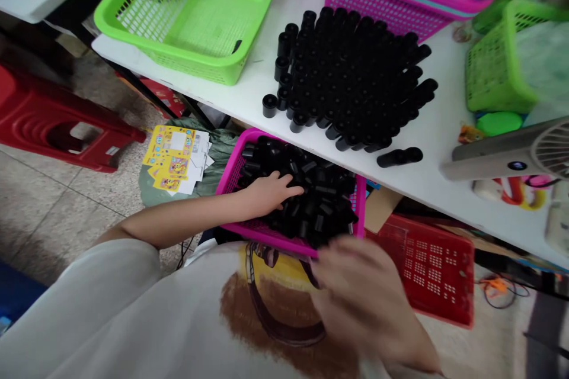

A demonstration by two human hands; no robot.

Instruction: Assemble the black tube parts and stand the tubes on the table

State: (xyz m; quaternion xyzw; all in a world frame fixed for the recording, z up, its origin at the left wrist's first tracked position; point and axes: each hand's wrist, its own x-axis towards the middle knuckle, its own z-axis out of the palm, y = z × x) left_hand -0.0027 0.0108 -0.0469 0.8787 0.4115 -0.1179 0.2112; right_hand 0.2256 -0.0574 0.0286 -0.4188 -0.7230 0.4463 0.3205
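Note:
A pink basket full of loose black cylindrical pieces sits below the table's front edge, close to my body. My left hand rests on the pieces at the basket's left part, its fingers apart and their tips partly sunk among them. My right hand is in front of my shirt, just beyond the basket's near right corner. Motion smears its fingers, so whether it holds anything is unclear. On the table stand many similar black pieces in a dense group, most of them upright. A few pieces lie apart at its front.
The white table also carries a green basket with one small black piece, stacked pink and blue baskets, another green basket and a grey fan. Below are a red crate, a red stool and yellow printed cards.

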